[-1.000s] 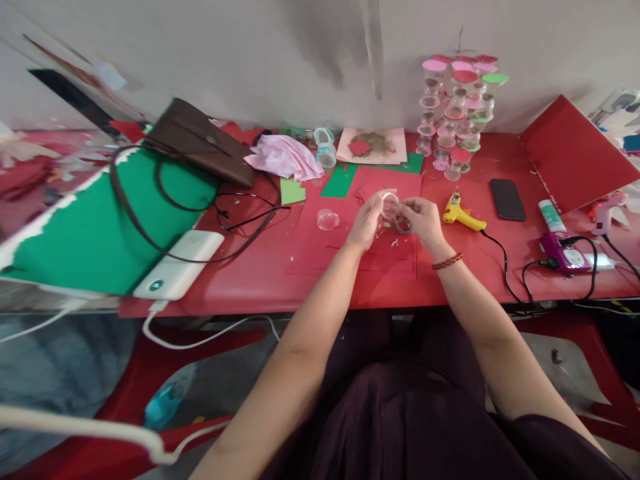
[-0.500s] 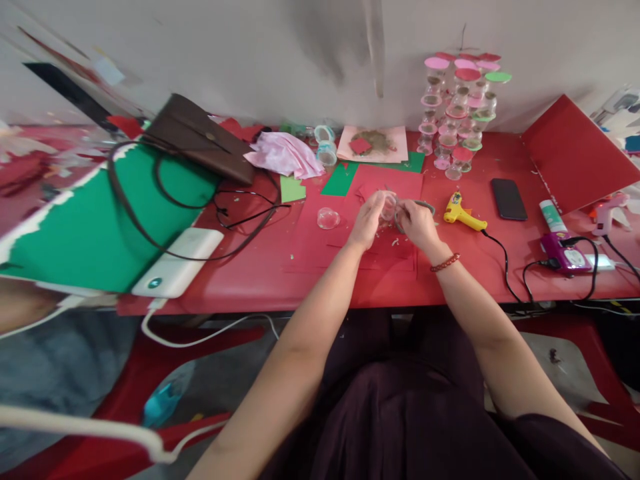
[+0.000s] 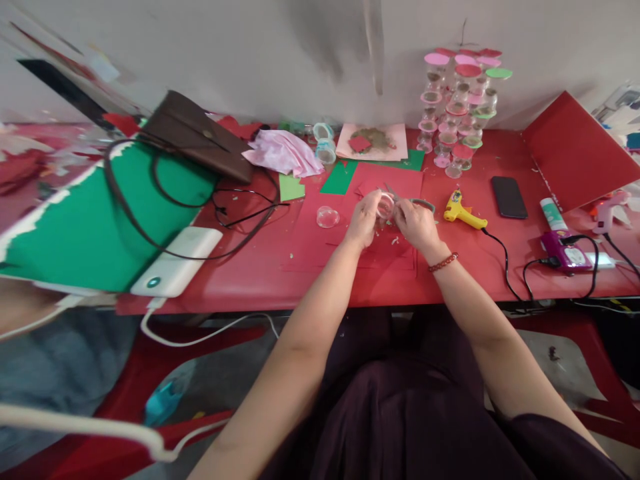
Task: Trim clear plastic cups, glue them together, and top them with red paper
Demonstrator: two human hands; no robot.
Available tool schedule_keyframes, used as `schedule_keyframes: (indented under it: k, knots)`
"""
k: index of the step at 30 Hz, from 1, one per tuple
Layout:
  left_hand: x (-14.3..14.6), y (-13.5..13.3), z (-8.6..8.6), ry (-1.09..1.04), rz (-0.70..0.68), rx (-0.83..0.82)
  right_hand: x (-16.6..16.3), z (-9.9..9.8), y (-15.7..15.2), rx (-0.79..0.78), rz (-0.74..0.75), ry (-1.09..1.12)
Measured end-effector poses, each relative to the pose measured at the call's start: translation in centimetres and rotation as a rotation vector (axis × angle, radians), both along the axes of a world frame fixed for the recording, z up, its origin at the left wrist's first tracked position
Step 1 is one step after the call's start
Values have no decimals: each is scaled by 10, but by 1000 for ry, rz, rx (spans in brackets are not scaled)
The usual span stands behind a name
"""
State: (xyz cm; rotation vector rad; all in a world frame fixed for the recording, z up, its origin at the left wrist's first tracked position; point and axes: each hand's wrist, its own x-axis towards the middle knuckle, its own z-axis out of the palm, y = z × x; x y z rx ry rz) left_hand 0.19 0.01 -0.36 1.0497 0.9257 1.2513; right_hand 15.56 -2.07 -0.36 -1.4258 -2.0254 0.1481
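Over the red table point(image 3: 260, 273), my left hand point(image 3: 364, 220) is closed round a small clear plastic cup point(image 3: 385, 204), held up between both hands. My right hand point(image 3: 417, 225) is closed on a pair of scissors point(image 3: 423, 203) with grey handles; their thin blades point at the cup's rim. Both hands hover above sheets of red paper point(image 3: 385, 250) strewn with small scraps. A second clear dome-shaped cup point(image 3: 327, 216) lies on the paper just left of my left hand.
A yellow glue gun point(image 3: 459, 211) and a black phone point(image 3: 508, 197) lie to the right. A tower of paper-capped cups point(image 3: 457, 110) stands at the back. To the left are green card point(image 3: 95, 220), a brown bag point(image 3: 197, 137), a white power bank point(image 3: 175, 261) and cables.
My right hand has turned so the scissors' handles show beside it, and the blades have come to the cup. Both hands stayed in about the same place.
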Motion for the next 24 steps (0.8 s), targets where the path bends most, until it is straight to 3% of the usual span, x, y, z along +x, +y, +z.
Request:
schedule_keyframes:
  k: [6,12,18,24]
  knots:
    - [-1,-1,2,-31,-45,-138,14,0,8,113,-138,228]
    - [-4,0,10,-119,-32,-169,9,6,4,-45,13,368]
    - [-8,-2,23,-259,-16,-256,13,1,9,-88,-171,210]
    - [-9,2,22,-359,87,-312,20,-5,12,-105,-197,-101]
